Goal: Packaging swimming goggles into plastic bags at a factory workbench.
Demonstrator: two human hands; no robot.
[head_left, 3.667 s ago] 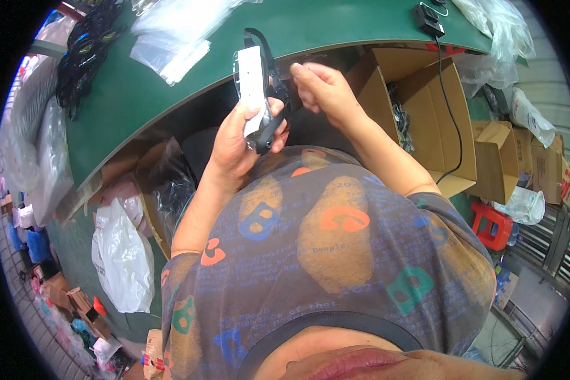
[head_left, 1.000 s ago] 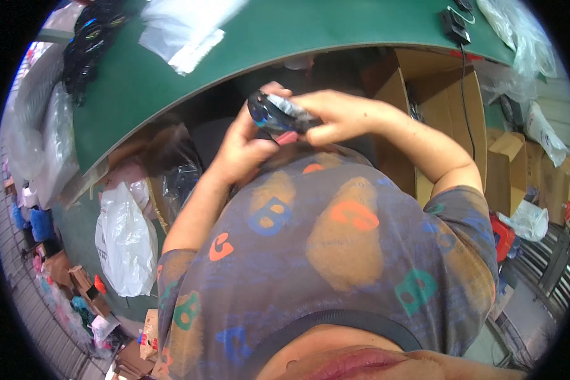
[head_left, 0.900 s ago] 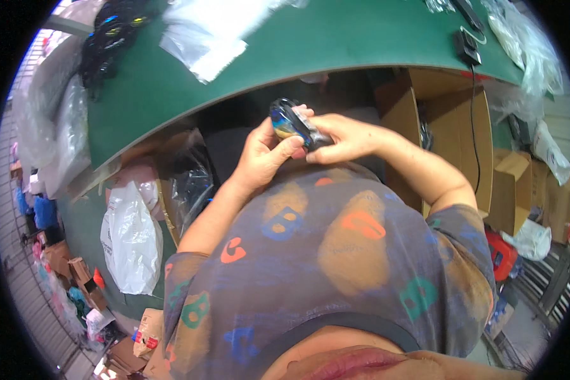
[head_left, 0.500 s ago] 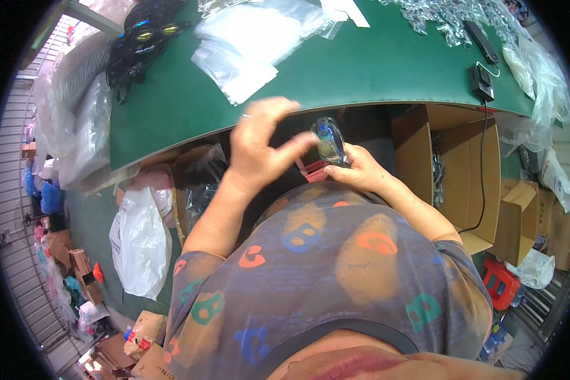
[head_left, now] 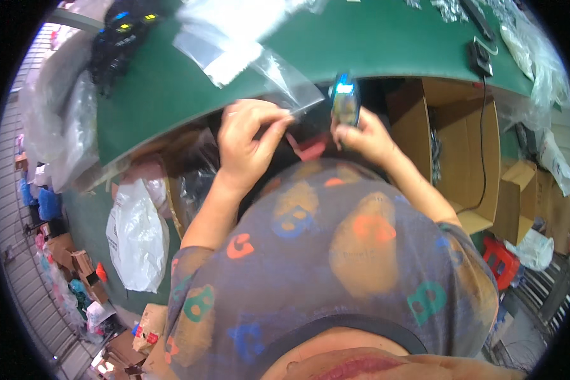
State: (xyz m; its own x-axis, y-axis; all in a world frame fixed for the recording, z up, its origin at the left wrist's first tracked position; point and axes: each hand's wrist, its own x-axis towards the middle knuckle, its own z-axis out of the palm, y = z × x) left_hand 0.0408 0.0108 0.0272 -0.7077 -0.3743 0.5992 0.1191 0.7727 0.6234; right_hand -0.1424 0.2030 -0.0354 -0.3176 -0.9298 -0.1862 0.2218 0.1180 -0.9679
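Observation:
My right hand (head_left: 366,136), closed round its lower end, holds up a pair of swim goggles (head_left: 346,104) with shiny blue mirrored lenses just past the table's front edge. To the left of it, my left hand (head_left: 252,136) pinches the edge of a clear plastic bag (head_left: 291,85) between thumb and forefinger. The bag stretches from the table edge toward the goggles but stays apart from them. A stack of clear flat bags (head_left: 231,44) lies on the green table (head_left: 386,44) beyond my left hand.
Black goggles with yellow and blue lenses (head_left: 117,44) are heaped at the far left. Open cardboard boxes (head_left: 468,139) stand below the table at right. A cable runs down from a small black device (head_left: 480,60). A white plastic bag (head_left: 138,237) hangs at lower left.
My left hand has closed on a clear bag and drawn it to the table edge. My right hand has shifted slightly right and farther away with the goggles.

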